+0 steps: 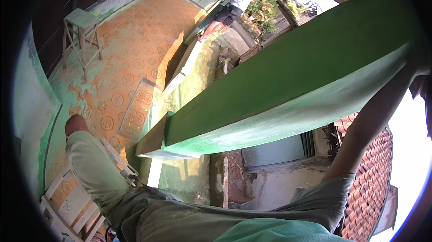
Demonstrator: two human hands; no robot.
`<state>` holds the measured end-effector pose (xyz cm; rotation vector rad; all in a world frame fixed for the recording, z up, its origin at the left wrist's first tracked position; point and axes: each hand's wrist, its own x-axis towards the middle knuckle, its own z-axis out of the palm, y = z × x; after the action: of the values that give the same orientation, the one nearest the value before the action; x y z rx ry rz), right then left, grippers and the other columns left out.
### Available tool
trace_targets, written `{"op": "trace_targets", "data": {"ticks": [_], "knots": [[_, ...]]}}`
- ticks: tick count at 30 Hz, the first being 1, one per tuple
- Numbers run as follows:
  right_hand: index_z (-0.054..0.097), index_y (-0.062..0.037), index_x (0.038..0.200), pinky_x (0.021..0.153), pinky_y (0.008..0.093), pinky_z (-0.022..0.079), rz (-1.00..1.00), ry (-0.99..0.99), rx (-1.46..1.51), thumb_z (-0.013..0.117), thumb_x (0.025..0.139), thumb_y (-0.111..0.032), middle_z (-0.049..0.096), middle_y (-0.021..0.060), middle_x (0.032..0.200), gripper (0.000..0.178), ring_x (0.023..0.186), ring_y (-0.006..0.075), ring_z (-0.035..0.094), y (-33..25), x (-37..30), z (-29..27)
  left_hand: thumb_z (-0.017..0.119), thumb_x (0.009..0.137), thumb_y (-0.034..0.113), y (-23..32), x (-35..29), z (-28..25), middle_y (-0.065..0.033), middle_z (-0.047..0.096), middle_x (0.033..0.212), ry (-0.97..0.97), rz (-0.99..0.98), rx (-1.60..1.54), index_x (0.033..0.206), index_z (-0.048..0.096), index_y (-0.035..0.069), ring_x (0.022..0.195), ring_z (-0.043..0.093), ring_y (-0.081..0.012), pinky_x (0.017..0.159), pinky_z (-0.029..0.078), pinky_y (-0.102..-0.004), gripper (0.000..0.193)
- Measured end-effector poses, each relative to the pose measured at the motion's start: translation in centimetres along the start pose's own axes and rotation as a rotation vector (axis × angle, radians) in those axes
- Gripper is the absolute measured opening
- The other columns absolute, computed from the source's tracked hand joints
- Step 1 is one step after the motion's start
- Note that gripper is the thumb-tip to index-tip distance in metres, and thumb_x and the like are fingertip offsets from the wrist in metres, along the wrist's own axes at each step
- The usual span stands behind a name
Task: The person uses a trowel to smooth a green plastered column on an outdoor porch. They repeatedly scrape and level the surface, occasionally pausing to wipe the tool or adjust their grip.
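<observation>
Neither of my hands shows, so what they hold or touch is hidden. My lap in grey-green shorts (180,217) fills the lower part of the view, below the hem of a teal shirt (279,230). On the left my bent leg (77,124) shows a bare knee over the patterned floor. What looks like my other bare leg (364,129) stretches up to the right, its far end meeting a long green-painted pillar (270,84). The pillar runs diagonally across the middle, with a pale underside and a wider block (154,140) at its lower left end.
A wooden stool (82,19) stands on the orange patterned tile floor (135,30). A slatted wooden frame (74,206) lies at lower left. Another person (238,1) is by a low wall at the back. A tiled roof (371,174) lies at right.
</observation>
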<state>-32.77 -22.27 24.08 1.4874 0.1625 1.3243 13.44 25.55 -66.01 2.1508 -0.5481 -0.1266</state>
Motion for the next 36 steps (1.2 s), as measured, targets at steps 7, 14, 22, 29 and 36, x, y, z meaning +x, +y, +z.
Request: {"op": "trace_targets", "data": {"ticks": [7, 14, 22, 29, 36], "knots": [[0.076, -0.0081, 0.116, 0.080, 0.0348, 0.059, 0.014, 0.175, -0.303, 0.066, 0.098, -0.011, 0.077, 0.0120, 0.106, 0.020, 0.088, 0.0273, 0.074, -4.2, 3.4, -4.4, 0.062, 0.096, 0.030, 1.7, -1.3, -5.1, -0.0177, 0.064, 0.115, 0.035, -0.053, 0.048, 0.118, 0.062, 0.004, 0.104, 0.067, -0.0346, 0.090, 0.054, -0.0449, 0.034], [0.076, -0.0158, 0.116, 0.076, 0.0391, 0.059, 0.242, -0.067, 0.005, 0.070, 0.098, -0.017, 0.076, 0.0114, 0.103, 0.019, 0.085, 0.0330, 0.075, -11.3, 2.1, -10.3, 0.063, 0.095, 0.028, 7.3, -8.8, -10.3, -0.0182, 0.064, 0.115, 0.119, -0.090, 0.163, 0.118, 0.062, 0.004, 0.105, 0.067, -0.0363, 0.091, 0.054, -0.0455, 0.033], [0.078, -0.0114, 0.113, 0.081, 0.0413, 0.057, 0.057, 0.113, -0.182, 0.068, 0.099, -0.017, 0.077, 0.0102, 0.102, 0.018, 0.089, 0.0306, 0.074, -6.8, 2.4, -7.2, 0.065, 0.092, 0.023, 16.2, -13.9, -4.5, -0.0179, 0.063, 0.115, -0.123, 0.357, 0.102, 0.118, 0.062, 0.005, 0.104, 0.067, -0.0388, 0.089, 0.055, -0.0466, 0.032], [0.078, -0.0075, 0.106, 0.083, 0.0488, 0.052, 0.044, 0.168, -0.126, 0.057, 0.092, -0.002, 0.074, 0.0144, 0.099, 0.025, 0.094, 0.0356, 0.066, -4.6, 0.7, -5.6, 0.072, 0.093, 0.031, 15.8, -7.8, 7.4, -0.0199, 0.065, 0.122, -0.723, 0.486, 0.089, 0.125, 0.065, 0.003, 0.115, 0.064, -0.0385, 0.099, 0.052, -0.0475, 0.042], [0.073, -0.0064, 0.093, 0.081, 0.0467, 0.051, 0.079, -0.014, -0.121, 0.057, 0.093, -0.001, 0.069, 0.0135, 0.093, 0.017, 0.093, 0.0340, 0.066, -2.7, 3.1, -7.0, 0.072, 0.094, 0.036, 9.1, -4.3, 19.5, -0.0202, 0.068, 0.129, -0.789, 0.367, 0.119, 0.129, 0.066, 0.001, 0.116, 0.068, -0.0361, 0.100, 0.053, -0.0450, 0.049]]}}
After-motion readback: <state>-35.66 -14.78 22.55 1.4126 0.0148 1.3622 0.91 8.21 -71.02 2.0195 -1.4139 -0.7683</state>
